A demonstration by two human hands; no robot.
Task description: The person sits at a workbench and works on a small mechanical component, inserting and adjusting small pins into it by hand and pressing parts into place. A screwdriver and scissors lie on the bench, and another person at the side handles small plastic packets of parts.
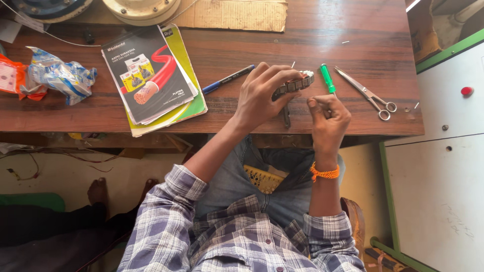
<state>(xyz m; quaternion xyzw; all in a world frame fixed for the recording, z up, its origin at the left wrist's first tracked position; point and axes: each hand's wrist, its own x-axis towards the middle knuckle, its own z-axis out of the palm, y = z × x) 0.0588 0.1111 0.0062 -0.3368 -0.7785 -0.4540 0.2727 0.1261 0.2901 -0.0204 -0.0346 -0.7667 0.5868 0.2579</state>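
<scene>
Head view, looking straight down: the brown wooden table (pixel 322 40) fills the upper half, and my knees in blue jeans sit under its near edge. A sheet of cardboard (pixel 232 14) lies at the far edge, and a stack of glossy brochures (pixel 151 75) rests left of centre, with crumpled plastic wrappers (pixel 55 75) further left. My left hand (pixel 259 95) is curled over a strip of small grey metal blocks (pixel 295 85), fingers closed on it and holding it just above the tabletop near the front edge. My right hand (pixel 327 118), with an orange thread band (pixel 324 173) on the wrist, is drawn into a loose fist just right of the strip, thumb and forefinger pinched together; whether anything sits between them I cannot tell. Scissors (pixel 365 93) lie open-handled to the right, a green-handled screwdriver (pixel 328 78) just beyond my right hand, and a blue pen (pixel 228 79) to the left of my left hand.
</scene>
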